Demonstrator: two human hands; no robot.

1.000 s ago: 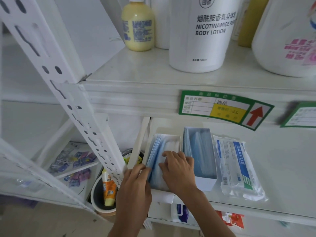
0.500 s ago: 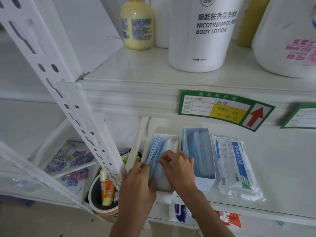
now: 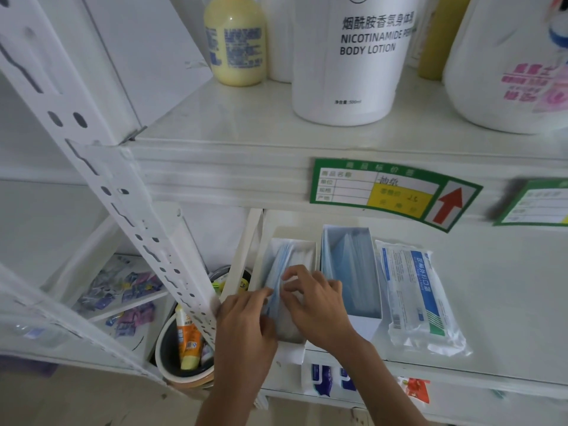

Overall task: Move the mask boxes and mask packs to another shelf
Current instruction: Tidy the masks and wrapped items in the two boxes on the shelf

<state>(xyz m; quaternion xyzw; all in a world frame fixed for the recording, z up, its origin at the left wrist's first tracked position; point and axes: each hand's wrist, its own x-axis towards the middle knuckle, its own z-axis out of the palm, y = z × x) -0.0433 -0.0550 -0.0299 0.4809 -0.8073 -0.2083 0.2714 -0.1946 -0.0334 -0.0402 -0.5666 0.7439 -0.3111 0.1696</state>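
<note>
Reaching into the left of 2 open mask boxes (image 3: 284, 290) on a white shelf (image 3: 507, 302), the left hand (image 3: 242, 321) and right hand (image 3: 319, 309) pinch blue masks (image 3: 278, 272); a sealed mask pack (image 3: 418, 296) lies just right of the second box (image 3: 350, 272).

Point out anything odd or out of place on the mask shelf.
The left mask box sticks out past the shelf edge, and its masks lean in a loose fan. The right box and the sealed pack lie squarely.
</note>
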